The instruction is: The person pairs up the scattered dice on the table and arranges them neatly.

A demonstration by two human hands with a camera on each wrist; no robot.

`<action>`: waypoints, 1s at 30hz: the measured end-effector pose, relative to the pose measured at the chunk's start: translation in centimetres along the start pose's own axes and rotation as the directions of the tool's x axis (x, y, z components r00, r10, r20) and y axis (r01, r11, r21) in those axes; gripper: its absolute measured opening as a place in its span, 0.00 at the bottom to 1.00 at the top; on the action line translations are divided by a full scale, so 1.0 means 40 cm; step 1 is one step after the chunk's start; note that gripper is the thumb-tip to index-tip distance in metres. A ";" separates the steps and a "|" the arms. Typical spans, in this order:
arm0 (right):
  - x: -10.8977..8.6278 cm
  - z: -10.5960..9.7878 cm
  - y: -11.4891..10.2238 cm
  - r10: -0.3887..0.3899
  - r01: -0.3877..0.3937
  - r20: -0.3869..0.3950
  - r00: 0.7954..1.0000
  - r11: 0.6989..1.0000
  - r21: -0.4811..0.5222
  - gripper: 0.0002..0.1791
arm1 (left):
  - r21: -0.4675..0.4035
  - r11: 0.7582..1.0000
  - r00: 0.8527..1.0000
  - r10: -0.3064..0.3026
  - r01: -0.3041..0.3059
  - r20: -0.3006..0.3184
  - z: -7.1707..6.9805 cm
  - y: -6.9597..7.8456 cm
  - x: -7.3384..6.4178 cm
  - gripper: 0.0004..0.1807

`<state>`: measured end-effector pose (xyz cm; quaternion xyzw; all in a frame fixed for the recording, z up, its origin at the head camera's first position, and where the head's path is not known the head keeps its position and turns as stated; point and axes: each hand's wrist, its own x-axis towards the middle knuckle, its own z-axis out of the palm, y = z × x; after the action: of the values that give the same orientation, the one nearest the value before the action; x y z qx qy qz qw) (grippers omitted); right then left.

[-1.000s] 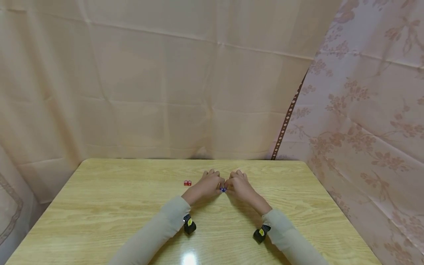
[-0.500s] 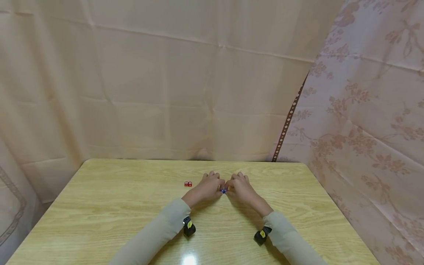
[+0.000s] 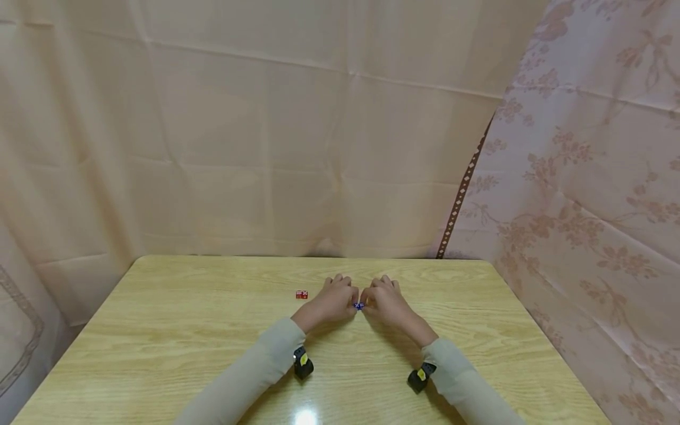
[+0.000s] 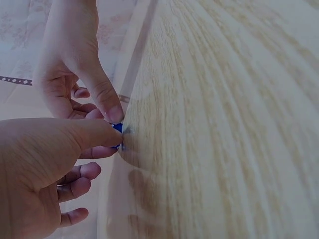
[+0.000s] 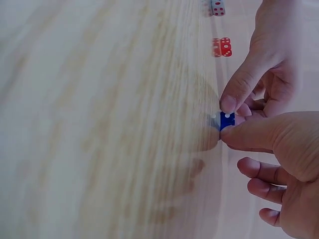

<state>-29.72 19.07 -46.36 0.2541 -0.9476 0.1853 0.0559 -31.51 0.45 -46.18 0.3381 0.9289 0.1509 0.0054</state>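
Small blue dice [image 3: 358, 306] with white dots sit on the table between my two hands. My left hand [image 3: 334, 298] pinches them from the left with thumb and forefinger. From the right, my right hand [image 3: 388, 302] pinches them the same way, and the two sets of fingertips nearly meet. In the right wrist view a blue dotted face [image 5: 227, 119] shows between the thumbs; in the left wrist view only a blue sliver [image 4: 117, 128] is visible. Fingers hide most of the dice, so their number is unclear. The other fingers of both hands are loosely curled.
A pair of red dice [image 3: 301, 294] with white dots lies to the left of my left hand on the wooden table [image 3: 212, 330]. Beyond the red ones, the right wrist view shows a white die [image 5: 218, 7] with red dots. Curtains [image 3: 239, 147] hang behind the table.
Both hands stay in nearly the same place at the blue dice, with only slight finger movement. The red dice stay put.
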 end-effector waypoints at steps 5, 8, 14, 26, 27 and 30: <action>0.001 0.002 -0.002 0.006 -0.006 -0.002 1.000 1.000 0.005 0.06 | -0.003 1.000 1.000 -0.008 0.008 0.001 0.002 -0.003 0.001 0.04; 0.001 0.002 -0.003 0.005 -0.005 0.002 1.000 1.000 0.006 0.06 | -0.004 1.000 1.000 -0.009 0.009 0.004 0.004 -0.004 0.001 0.04; -0.001 -0.001 -0.006 0.013 -0.013 0.001 1.000 1.000 0.009 0.06 | 0.000 1.000 1.000 -0.008 0.008 0.004 0.005 -0.006 0.003 0.05; 0.008 0.002 -0.003 0.017 -0.017 0.007 1.000 1.000 0.012 0.07 | 0.022 1.000 1.000 -0.014 0.014 -0.001 0.004 -0.011 0.005 0.05; 0.008 0.002 -0.002 0.018 -0.018 0.007 1.000 1.000 0.010 0.07 | 0.024 1.000 1.000 -0.014 0.014 -0.003 0.002 -0.011 0.006 0.05; 0.011 0.003 0.001 0.016 -0.016 0.008 1.000 1.000 0.011 0.08 | 0.019 1.000 1.000 -0.015 0.015 -0.006 -0.001 -0.012 0.006 0.05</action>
<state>-30.12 18.88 -46.39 0.2474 -0.9489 0.1899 0.0491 -32.01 0.25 -46.26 0.3306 0.9329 0.1427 0.0007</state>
